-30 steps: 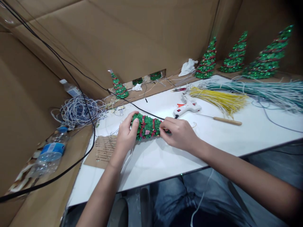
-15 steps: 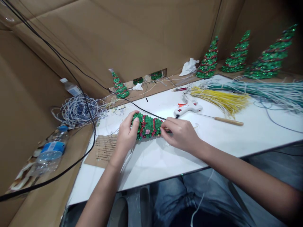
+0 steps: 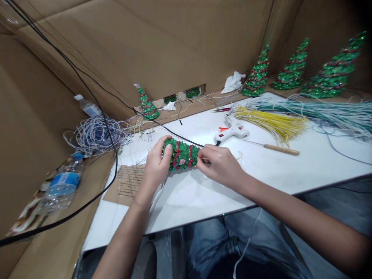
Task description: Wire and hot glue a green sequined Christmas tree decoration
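Note:
A small green sequinned tree [image 3: 181, 154] with red trim lies on its side on the white table [image 3: 221, 186]. My left hand [image 3: 155, 168] wraps around its wide base end, fingers curled on it. My right hand [image 3: 221, 164] is closed around the narrow tip end, thumb and fingers pinched there. A thin wire trails from the tree toward the table's near edge.
A white glue gun [image 3: 231, 132] and a wooden-handled awl [image 3: 280, 149] lie beyond my right hand. Yellow wires [image 3: 270, 122] and green-white wires [image 3: 325, 110] spread at right. Finished trees [image 3: 257, 73] stand at the back. A water bottle [image 3: 62, 190], tangled wire [image 3: 94, 133] and a black cable [image 3: 95, 116] are left.
Both hands keep their hold on the tree; it has turned slightly between them. The view has shifted a little.

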`<state>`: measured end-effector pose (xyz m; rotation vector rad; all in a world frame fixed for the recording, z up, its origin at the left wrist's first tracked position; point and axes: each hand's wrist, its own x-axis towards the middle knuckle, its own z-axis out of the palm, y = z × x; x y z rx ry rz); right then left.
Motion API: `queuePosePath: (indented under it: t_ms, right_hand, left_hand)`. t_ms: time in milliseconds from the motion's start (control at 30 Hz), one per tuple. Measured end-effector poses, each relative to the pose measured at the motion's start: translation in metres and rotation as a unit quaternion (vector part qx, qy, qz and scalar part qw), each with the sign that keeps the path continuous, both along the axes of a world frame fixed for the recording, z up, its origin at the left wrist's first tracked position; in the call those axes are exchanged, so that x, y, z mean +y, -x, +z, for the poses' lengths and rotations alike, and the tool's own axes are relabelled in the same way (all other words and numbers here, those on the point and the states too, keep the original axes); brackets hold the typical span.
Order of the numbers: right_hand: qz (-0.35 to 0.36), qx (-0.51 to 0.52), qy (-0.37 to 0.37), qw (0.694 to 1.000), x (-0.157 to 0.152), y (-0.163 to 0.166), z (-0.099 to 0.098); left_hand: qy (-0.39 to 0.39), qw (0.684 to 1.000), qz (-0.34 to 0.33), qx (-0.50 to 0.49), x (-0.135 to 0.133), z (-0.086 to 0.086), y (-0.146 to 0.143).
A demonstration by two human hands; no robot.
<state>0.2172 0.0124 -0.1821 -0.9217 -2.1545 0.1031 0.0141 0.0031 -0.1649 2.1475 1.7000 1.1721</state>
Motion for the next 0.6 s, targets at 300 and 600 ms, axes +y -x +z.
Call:
queuePosePath:
  t_ms: [300,600]
  right_hand:
    - [-0.004,0.018,0.053,0.998,0.001,0.002,0.0]
    - [-0.009,0.061,0.113,0.992,0.0012,-0.0019,0.0047]
  left_hand:
    - [-0.001,1.0,-0.001,0.011,-0.0014,0.001,-0.001]
    - [-0.003,1.0,0.003,0.013,-0.0012,0.0017,-0.0007]
